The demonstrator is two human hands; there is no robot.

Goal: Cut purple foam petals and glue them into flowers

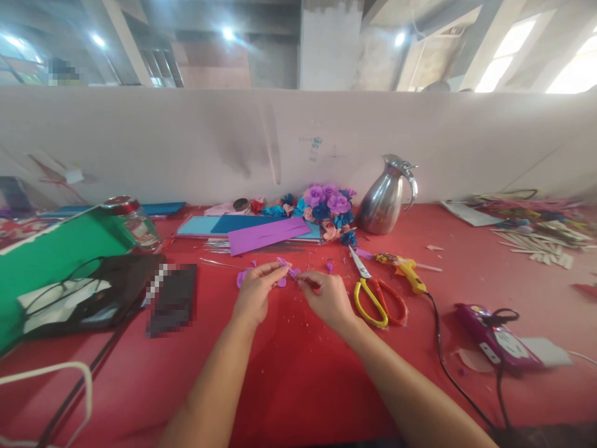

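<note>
Between my two hands, just above the red table, is a small purple paper petal [290,269]. My left hand [258,287] pinches it with thumb and forefinger. From the other side, my right hand [327,297] has its fingertips closed at the petal's lower end. More cut purple petals [241,278] lie under and beside my left hand. A little purple scrap [329,267] sits beyond my right hand. Scissors [373,295] with yellow and red handles lie open to the right of my right hand, close to a yellow glue gun [405,271].
Behind my hands lie a purple paper strip [269,235] and blue sheets [200,226]. Paper flowers [326,202] are heaped beside a steel jug [383,198]. A glass jar [135,224] and dark pouch [116,286] stand left; a purple power strip [499,336] with cords lies right.
</note>
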